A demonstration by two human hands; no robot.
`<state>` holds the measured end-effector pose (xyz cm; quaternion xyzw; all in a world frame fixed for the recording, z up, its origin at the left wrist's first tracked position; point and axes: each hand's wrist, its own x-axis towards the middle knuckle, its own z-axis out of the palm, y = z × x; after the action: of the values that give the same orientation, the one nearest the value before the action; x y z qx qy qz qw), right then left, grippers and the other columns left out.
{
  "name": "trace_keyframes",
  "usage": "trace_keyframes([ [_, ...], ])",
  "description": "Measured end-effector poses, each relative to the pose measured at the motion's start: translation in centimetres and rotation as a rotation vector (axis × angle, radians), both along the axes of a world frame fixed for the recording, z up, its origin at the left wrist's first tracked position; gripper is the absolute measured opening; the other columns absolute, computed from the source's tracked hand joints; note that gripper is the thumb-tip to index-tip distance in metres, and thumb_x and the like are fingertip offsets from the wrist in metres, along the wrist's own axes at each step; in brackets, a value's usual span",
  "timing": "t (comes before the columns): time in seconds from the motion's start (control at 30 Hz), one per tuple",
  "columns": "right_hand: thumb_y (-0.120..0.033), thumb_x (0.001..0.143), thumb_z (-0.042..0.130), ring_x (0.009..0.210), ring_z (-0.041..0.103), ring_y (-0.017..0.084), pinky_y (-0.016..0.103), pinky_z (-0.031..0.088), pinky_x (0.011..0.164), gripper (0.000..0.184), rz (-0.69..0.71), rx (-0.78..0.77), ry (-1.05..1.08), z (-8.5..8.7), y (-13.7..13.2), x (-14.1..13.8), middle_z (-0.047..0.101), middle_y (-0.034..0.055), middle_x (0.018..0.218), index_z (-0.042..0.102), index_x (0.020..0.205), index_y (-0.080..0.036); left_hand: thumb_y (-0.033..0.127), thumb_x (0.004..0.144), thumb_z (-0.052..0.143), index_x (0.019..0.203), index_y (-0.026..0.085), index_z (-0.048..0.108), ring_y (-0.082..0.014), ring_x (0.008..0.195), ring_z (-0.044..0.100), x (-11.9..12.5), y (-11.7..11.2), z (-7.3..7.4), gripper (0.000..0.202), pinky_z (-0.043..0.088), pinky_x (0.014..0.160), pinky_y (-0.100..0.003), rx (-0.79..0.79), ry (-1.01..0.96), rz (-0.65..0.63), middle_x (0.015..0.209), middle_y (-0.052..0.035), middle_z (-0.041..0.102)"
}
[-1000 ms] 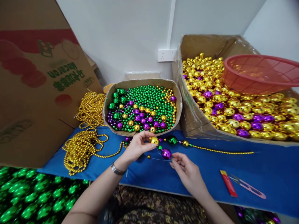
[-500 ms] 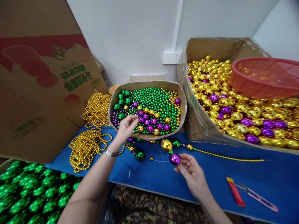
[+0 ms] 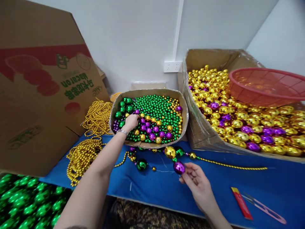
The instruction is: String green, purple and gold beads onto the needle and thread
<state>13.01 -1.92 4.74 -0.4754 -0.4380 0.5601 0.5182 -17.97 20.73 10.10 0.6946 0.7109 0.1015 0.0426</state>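
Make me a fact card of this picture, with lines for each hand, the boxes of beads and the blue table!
Left hand: in the low cardboard box; what its fingers touch is hidden
Right hand: fingers pinched at the edge of a large shiny purple bead
Low box: green, purple and gold beads
Tall cardboard box: mostly gold beads, some purple; red plastic basket on top
Blue table: gold bead strings, red-and-yellow packet, pink-handled metal tool

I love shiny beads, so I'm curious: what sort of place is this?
It looks like a small bead workshop: there's a cardboard tray full of beads, a bigger box of gold and purple balls, and pink-handled snips on a blue-covered table.
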Motion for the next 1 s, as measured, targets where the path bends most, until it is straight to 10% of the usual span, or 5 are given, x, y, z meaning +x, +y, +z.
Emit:
trace_keyframes([
  [0.4,-0.048,0.078,0.07,0.066,0.065,0.016,0.032,0.059,0.061,0.038,0.021,0.029,-0.011,-0.2,0.4,-0.4,0.064,0.0017,0.078,0.056,0.1,-0.021,0.021,0.082,0.055,0.101,0.015,0.067,-0.0234,0.095,0.063,1.1,-2.3,2.1,0.023,0.05,0.083,-0.033,0.108,-0.33,0.001,0.097,-0.0111,0.069],
  [0.67,-0.047,0.079,0.068,0.065,0.065,0.015,0.03,0.058,0.061,0.037,0.056,0.035,-0.019,0.0,0.8,-1.3,0.063,0.0011,0.078,0.055,0.101,-0.02,0.03,0.077,0.071,0.098,0.017,0.067,-0.0105,0.07,0.062,4.6,-12.1,2.1,0.025,0.051,0.061,-0.022,-0.241,-1.781,-0.09,0.081,-0.0031,0.065],
  [1.0,-0.043,0.083,0.064,0.065,0.065,0.014,0.027,0.056,0.062,0.031,0.081,0.074,-0.081,0.4,0.2,-1.3,0.062,0.0006,0.078,0.055,0.102,-0.021,0.025,0.073,0.077,0.094,0.015,0.069,-0.0107,0.07,0.063,6.3,-14.5,0.8,0.025,0.052,0.06,-0.02,-0.326,-1.849,-0.095,0.076,-0.0017,0.064],
])
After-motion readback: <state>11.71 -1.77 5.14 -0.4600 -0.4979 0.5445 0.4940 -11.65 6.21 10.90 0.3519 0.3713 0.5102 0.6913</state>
